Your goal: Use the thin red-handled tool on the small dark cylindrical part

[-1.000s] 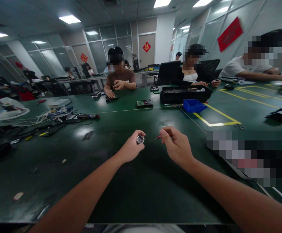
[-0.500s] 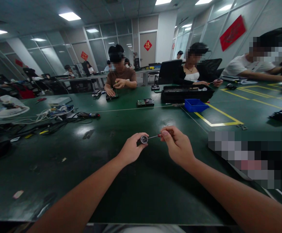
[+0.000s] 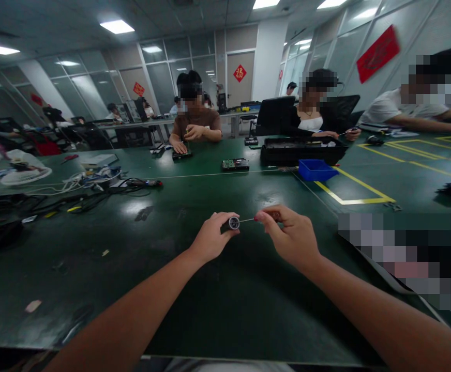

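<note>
Since a second ago, the thin metal shaft of a small screwdriver with a reddish-brown handle [image 3: 256, 218] has come from just beside a short black cylinder with a silver-rimmed round end [image 3: 234, 223] up to its open face; whether the tip sits inside, I cannot tell. That cylinder is held above the table, near the middle of my view, its round end turned toward me. My left hand [image 3: 213, 235] is closed around it, thumb below and fingers above, while my right hand [image 3: 289, 232] pinches the screwdriver's handle between thumb and fingers, its shaft pointing left. Under both lies a glossy dark green tabletop [image 3: 249, 305]. Beyond my hands is a flat rectangular device with a green circuit board [image 3: 235, 164], and to its right a bright blue plastic bin [image 3: 317, 173] stands just in front of a long black open-topped box [image 3: 303, 157]. Yellow tape lines [image 3: 367, 201] run on the table near the bin. Over to the left is a tangle of black and white cables [image 3: 93, 182]. Across the table, a person in a brown shirt [image 3: 206, 120] has one hand on a small dark object.
</note>
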`<state>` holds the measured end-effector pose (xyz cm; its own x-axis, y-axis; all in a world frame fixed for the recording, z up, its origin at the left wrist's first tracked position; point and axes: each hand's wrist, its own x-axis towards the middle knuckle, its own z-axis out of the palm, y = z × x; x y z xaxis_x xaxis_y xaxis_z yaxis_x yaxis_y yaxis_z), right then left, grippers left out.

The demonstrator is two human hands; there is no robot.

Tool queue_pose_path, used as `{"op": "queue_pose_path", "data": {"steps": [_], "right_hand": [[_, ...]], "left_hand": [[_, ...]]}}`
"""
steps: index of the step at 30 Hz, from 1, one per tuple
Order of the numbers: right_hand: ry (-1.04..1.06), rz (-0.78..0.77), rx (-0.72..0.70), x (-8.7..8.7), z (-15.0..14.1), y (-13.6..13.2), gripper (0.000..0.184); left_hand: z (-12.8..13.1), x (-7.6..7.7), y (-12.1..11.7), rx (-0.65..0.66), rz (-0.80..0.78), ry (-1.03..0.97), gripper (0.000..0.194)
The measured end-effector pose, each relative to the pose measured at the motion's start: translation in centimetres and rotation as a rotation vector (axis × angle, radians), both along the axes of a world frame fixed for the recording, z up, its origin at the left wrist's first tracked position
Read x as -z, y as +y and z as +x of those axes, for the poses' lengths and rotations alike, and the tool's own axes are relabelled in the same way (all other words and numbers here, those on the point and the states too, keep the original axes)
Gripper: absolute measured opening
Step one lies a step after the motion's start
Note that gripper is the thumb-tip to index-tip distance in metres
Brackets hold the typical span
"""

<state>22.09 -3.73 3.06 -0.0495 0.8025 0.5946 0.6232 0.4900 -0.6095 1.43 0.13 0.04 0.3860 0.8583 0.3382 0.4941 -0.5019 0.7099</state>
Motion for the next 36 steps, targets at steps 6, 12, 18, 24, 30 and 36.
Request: {"op": "queue_pose_path", "data": {"steps": [6, 12, 18, 24, 30, 36], "right_hand": [[-0.017, -0.005, -0.114, 0.0, 0.1, -0.2, 0.018], [0.017, -0.093, -0.032, 0.1, -0.1, 0.0, 0.026], [0.383, -0.203, -0.069, 1.2, -0.1, 1.3, 0.024], [0.86, -0.457, -0.189, 1.9, 0.3, 2.9, 0.026], [0.591, -0.246, -0.054, 1.5, 0.3, 2.1, 0.026], [0.291, -0.143, -0.082, 1.1, 0.0, 1.0, 0.021]], "left_hand": [[-0.2, 0.3, 0.2, 0.001, 0.034, 0.057, 0.034], [-0.2, 0.0, 0.0, 0.012, 0.038, 0.104, 0.032], [-0.1, 0.2, 0.1, -0.031, 0.029, 0.096, 0.035], [-0.1, 0.2, 0.2, 0.013, 0.07, 0.101, 0.035], [-0.1, 0.1, 0.1, -0.015, 0.068, 0.107, 0.036], [-0.2, 0.1, 0.1, -0.03, 0.083, 0.122, 0.036]]}}
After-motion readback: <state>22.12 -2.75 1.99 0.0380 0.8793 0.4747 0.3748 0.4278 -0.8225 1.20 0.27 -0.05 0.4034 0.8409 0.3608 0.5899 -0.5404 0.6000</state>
